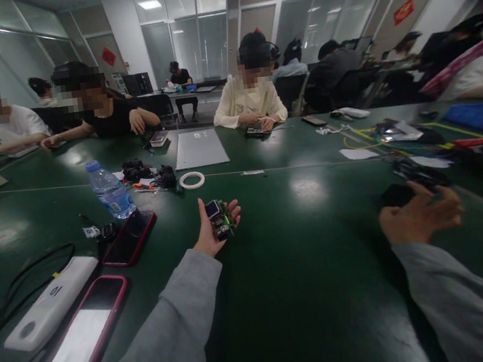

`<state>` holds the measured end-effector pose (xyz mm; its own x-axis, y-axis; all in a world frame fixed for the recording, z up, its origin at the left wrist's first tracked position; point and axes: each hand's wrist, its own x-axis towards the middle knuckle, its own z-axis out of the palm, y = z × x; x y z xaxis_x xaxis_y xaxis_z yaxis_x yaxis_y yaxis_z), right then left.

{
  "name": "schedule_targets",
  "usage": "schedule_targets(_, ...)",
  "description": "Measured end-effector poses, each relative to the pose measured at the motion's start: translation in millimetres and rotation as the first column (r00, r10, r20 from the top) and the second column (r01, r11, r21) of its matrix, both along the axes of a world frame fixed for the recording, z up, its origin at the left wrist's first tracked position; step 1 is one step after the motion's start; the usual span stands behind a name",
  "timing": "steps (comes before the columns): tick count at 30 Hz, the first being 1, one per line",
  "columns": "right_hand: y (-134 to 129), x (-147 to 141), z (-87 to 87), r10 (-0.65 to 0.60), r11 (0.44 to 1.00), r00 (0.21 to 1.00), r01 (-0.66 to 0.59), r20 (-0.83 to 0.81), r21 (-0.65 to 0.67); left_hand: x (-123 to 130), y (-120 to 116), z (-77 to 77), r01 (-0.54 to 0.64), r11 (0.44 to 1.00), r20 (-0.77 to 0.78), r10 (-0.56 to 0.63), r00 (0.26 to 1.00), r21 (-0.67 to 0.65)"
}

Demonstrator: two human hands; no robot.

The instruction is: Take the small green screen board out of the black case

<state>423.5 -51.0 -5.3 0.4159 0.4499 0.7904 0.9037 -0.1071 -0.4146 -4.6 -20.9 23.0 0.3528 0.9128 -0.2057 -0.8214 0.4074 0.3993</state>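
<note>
Small rectangular green-and-black circuit board [220, 220] held in left hand [208, 233], fingers curled round it, long axis roughly 11-to-5 o'clock, lying toward 9 o'clock from the farther right hand [418, 218], whose blurred fingers are parted, apparently ungrasping.

Circuit board [220, 220], small, green, dark screen at the upper end, black parts below; tilted, screen side showing, held in left hand [208, 234] over table [309, 291]. Black object [397, 195] by right hand [419, 216], partly hidden, details unclear, contact can't be told.
</note>
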Motion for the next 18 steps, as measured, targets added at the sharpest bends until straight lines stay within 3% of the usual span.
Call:
schedule_targets(2,0.7,-38.3,3.9,0.004,1.000,0.997,-0.006,0.082,0.026,-0.1,0.4,-0.4,0.005,1.000,0.014,-0.005,1.000,0.006)
schedule_targets(4,0.7,-87.9,5.5,0.188,0.982,0.978,-0.189,0.091,0.008,0.2,1.2,-1.2,0.008,1.000,0.013,-0.008,1.000,0.008)
schedule_targets(6,-2.0,-144.2,6.2,0.448,0.892,0.892,-0.451,-0.057,-0.046,0.8,2.1,-2.0,0.003,1.000,0.002,-0.003,1.000,0.014)
schedule_targets(8,-6.0,-199.4,7.3,0.617,0.752,0.739,-0.655,-0.271,-0.073,1.7,2.9,-2.7,-0.004,1.000,-0.011,0.004,1.000,0.023)
schedule_targets(11,-8.2,-265.3,8.7,0.676,0.590,0.531,-0.806,-0.512,-0.057,2.8,3.6,-3.3,-0.005,0.999,-0.024,0.006,1.000,0.041)
schedule_targets(14,-1.3,-303.2,7.2,0.674,0.452,0.346,-0.892,-0.653,-0.007,3.0,4.3,-4.4,0.018,0.998,-0.041,-0.015,0.999,0.053)
schedule_targets(18,13.1,-319.4,2.2,0.657,0.368,0.239,-0.929,-0.715,0.028,1.2,6.4,-7.7,0.033,0.998,-0.069,-0.030,0.997,0.048)
